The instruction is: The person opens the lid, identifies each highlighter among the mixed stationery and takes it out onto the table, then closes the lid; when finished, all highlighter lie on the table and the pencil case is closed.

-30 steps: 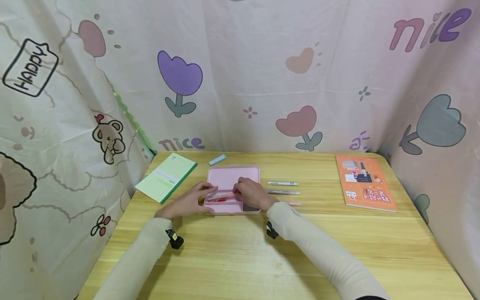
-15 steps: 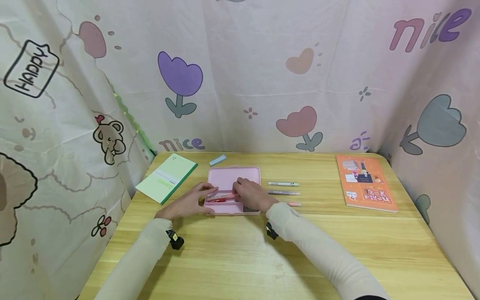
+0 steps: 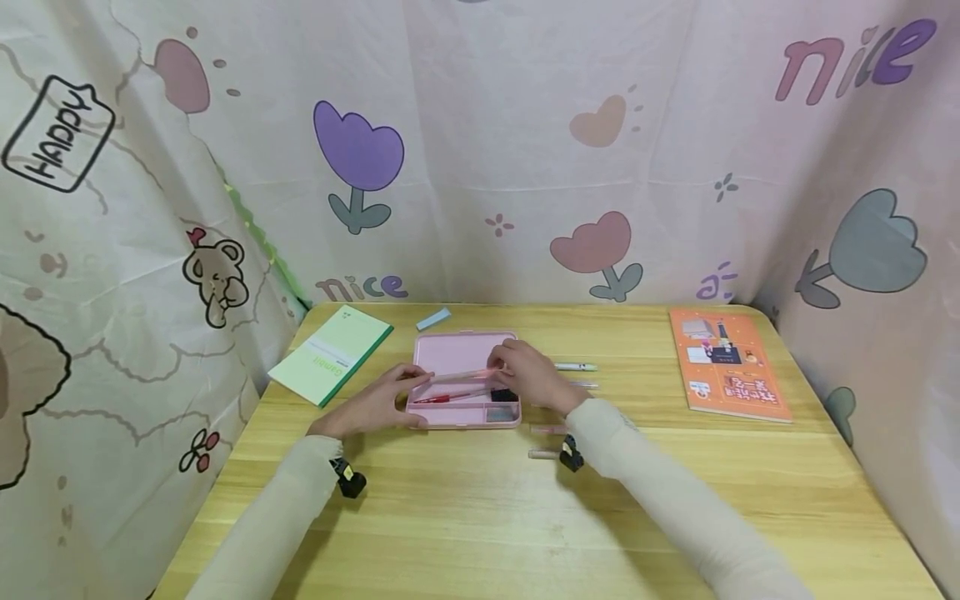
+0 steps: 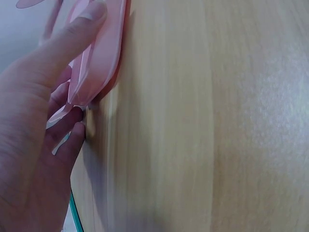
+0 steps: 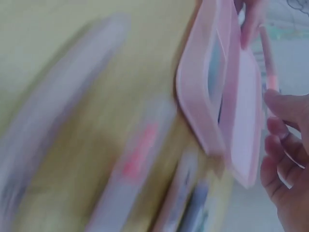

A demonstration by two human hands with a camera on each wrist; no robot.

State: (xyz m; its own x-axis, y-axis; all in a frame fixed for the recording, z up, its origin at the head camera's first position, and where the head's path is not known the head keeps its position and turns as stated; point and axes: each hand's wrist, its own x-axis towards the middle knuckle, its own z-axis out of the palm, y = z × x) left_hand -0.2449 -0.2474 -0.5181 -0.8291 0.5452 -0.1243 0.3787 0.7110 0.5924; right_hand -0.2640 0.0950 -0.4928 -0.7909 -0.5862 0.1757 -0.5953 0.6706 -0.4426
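An open pink pencil case lies on the table, its lid folded back away from me. My left hand grips its left end, thumb on the near side and fingers at the far side, as the left wrist view also shows. My right hand pinches a slim pink pen between thumb and fingertips, held crosswise above the case. The pen's left end reaches close to my left fingertips. Inside the case lie a red pen, a black item and a grey item in the near right compartment.
Several pens, among them a green-tipped pen and a clear-barrelled pen, lie right of the case, partly under my right forearm. A green notebook and small blue strip lie at the left, an orange book at the right.
My right hand has risen out of the case and shifted right, bringing the pink pen up. The case's right compartments and pens near my wrist now show. My left hand stays put.
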